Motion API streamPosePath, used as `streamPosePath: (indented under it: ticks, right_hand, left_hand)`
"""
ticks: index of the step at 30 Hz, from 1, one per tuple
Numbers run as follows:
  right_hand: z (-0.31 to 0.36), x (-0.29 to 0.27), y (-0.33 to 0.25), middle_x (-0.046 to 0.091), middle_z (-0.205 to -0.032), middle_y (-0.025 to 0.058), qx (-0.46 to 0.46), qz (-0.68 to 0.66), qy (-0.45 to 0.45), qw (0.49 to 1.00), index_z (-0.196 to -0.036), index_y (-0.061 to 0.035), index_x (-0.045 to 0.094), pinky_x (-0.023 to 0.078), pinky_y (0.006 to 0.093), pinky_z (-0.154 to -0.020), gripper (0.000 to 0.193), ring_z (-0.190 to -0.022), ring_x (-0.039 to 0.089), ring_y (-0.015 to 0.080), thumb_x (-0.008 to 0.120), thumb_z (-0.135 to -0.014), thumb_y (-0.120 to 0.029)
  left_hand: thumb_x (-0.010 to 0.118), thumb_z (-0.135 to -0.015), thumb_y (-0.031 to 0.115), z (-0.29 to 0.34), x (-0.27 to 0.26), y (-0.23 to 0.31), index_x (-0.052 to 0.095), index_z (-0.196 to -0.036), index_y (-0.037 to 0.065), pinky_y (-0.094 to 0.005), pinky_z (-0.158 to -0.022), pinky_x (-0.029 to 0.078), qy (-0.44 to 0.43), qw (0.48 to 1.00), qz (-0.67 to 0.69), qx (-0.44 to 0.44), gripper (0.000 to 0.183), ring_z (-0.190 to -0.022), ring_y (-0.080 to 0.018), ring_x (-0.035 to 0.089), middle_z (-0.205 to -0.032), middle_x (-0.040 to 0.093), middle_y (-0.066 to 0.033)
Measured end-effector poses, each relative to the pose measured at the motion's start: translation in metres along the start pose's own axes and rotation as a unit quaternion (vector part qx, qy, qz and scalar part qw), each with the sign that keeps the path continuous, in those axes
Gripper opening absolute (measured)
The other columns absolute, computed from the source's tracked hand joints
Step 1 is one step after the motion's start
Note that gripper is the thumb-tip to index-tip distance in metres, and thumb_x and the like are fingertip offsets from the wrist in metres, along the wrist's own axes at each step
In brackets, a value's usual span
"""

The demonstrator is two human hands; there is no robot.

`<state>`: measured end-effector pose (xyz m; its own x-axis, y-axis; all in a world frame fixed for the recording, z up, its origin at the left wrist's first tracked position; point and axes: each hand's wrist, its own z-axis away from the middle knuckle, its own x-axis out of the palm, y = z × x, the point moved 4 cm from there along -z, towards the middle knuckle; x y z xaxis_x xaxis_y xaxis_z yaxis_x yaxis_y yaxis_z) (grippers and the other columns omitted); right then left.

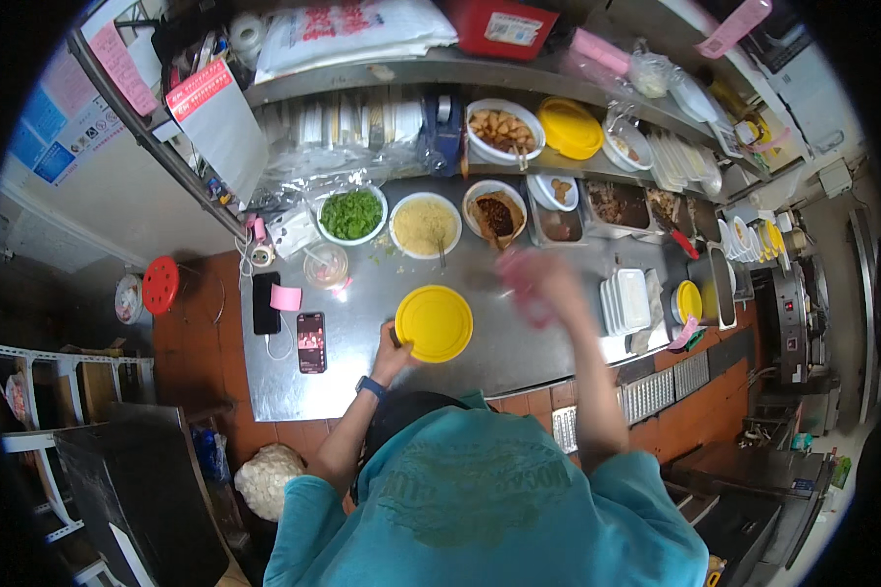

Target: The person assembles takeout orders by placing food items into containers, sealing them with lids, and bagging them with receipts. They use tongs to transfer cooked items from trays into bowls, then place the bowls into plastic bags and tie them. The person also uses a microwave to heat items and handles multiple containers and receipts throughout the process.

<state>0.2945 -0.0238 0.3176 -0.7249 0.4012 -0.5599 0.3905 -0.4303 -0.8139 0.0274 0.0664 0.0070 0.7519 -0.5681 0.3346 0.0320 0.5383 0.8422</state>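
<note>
A round yellow lid (434,323), perhaps on a bowl hidden beneath it, is at the near middle of the steel counter (372,391). My left hand (395,356) grips its left edge, the thumb on the near rim. To the right my right hand (558,286) is reached out over the counter, smeared by motion. In it is a pinkish-red, partly see-through thing (525,286) whose kind the blur hides. Beyond stand a bowl of chopped greens (352,214), a bowl of pale yellow minced food (425,226) with a spoon, and a bowl of dark red sauce (494,214).
Two phones (310,342) and a clear cup (325,265) lie to the left. Stacked white containers (626,301) stand on the right, near metal food trays (617,205). A shelf (362,78) with bags and bowls overhangs the back. A red stool (162,285) is on the floor at left.
</note>
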Motion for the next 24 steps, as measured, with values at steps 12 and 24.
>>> streamPosePath:
  ticks: [12,24]
  right_hand:
    - [0.036,0.170,0.149,0.072,-0.079,0.0124,0.120,-0.020,-0.136,0.983,-0.096,0.0016,0.071,0.054,0.0333,-0.068,0.046,-0.071,0.068,0.0210,0.069,-0.088,-0.044]
    - [0.097,0.142,0.150,0.067,-0.087,0.0010,0.160,-0.241,-0.130,0.948,-0.104,0.0033,0.070,0.049,0.0265,-0.075,0.035,-0.082,0.059,0.0077,0.057,-0.103,-0.029]
  left_hand:
    - [0.052,-0.096,-0.003,-0.012,-0.011,0.008,0.034,-0.140,0.011,-0.0313,-0.057,0.062,-0.006,0.990,-0.134,-0.036,0.050,-0.080,-0.0237,0.072,-0.109,0.065,-0.0166]
    - [0.063,-0.082,-0.009,0.060,0.060,0.108,0.056,-0.126,0.005,-0.0348,-0.101,0.047,-0.063,0.914,-0.322,0.240,0.047,-0.116,-0.0227,0.060,-0.123,0.062,-0.0097]
